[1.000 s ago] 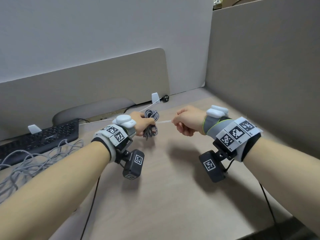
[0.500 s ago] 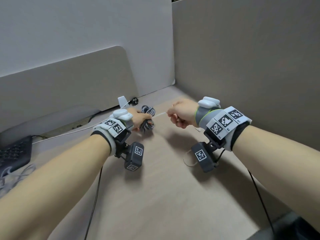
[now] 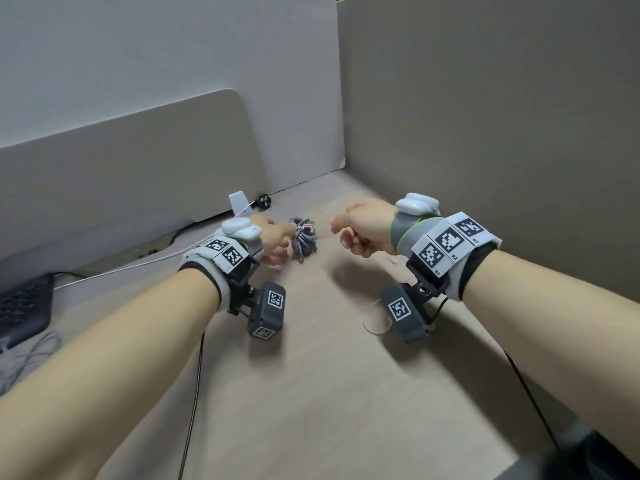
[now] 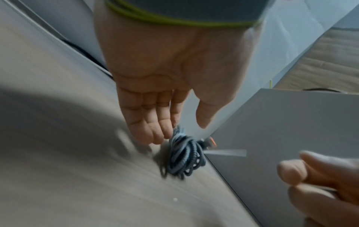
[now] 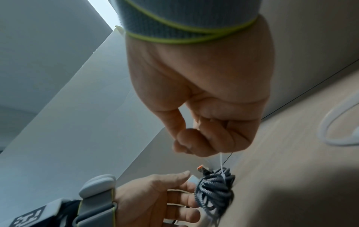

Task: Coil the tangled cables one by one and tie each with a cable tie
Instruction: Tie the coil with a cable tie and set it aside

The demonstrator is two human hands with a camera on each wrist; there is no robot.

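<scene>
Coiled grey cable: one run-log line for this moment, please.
coiled grey cable: bundled, on desk | left hand: open, fingers beside the bundle | right hand: pinching white cable tie tail | tie: wrapped round the bundle

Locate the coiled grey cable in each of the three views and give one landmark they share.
Head: coiled grey cable at centre, just right of the left hand.
Left wrist: lower centre, below the fingertips.
Right wrist: bottom centre, under the right hand.
Shared landmark: its orange-tipped plug.

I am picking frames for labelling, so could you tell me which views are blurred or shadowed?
Head view: sharp, with soft shadows on the desk under both arms. Left wrist view: motion-smeared around the coiled cable. Right wrist view: the right hand fairly sharp, edges soft.
</scene>
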